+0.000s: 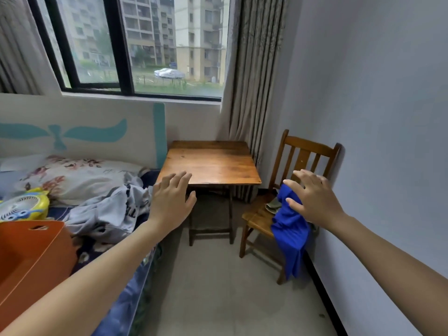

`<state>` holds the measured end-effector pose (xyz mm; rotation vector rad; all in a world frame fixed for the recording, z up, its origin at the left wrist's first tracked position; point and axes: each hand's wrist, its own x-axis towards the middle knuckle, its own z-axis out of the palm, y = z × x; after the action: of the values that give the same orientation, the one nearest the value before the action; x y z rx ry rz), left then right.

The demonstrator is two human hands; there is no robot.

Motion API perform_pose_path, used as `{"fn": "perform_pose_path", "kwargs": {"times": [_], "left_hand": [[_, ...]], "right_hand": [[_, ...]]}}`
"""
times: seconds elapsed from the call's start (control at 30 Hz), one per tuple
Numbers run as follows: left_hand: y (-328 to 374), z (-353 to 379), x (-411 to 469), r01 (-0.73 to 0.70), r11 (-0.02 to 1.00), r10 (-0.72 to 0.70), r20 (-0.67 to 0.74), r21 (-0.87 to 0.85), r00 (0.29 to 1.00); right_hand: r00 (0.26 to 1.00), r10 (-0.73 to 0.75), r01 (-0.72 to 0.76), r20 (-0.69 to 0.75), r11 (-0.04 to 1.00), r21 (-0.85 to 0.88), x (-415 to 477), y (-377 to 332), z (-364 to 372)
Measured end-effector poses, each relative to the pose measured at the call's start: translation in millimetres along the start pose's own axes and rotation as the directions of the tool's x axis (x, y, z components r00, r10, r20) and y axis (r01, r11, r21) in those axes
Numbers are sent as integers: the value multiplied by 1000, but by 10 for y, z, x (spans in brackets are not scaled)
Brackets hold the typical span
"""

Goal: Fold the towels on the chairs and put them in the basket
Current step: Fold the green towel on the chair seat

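Observation:
A bright blue towel [292,236] hangs crumpled over the seat edge of a wooden chair [305,151] against the right wall. A small greenish cloth [272,204] lies on the seat behind it. My right hand [312,197] hovers just above the blue towel with fingers spread, holding nothing. My left hand [171,200] is stretched out in front of the wooden table, fingers apart and empty. An orange basket [36,253] stands on the bed at the lower left.
A small wooden table [211,163] stands under the window between bed and chair. The bed [135,287] on the left carries a grey garment [109,212], a floral pillow [80,178] and a yellow fan [21,204]. Tiled floor [230,299] runs between bed and wall.

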<state>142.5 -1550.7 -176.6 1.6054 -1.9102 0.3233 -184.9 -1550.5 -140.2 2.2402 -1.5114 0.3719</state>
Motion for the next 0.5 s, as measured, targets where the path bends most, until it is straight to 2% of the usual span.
{"fn": "perform_pose_path", "kwargs": {"times": [0.07,0.33,0.5], "left_hand": [[8,237,81,-2,1000,2,53,17,999],[1,1159,753,29,999,-23,113,-45,993],[-34,1873,1313,68,991,-48,166,-119,985]], "right_hand": [[999,36,-37,25,999,31,79,123,192],[993,85,-83,86,996,-21,482,738,944],[964,218,-219,150,976,-10,747,1222,1351]]}}
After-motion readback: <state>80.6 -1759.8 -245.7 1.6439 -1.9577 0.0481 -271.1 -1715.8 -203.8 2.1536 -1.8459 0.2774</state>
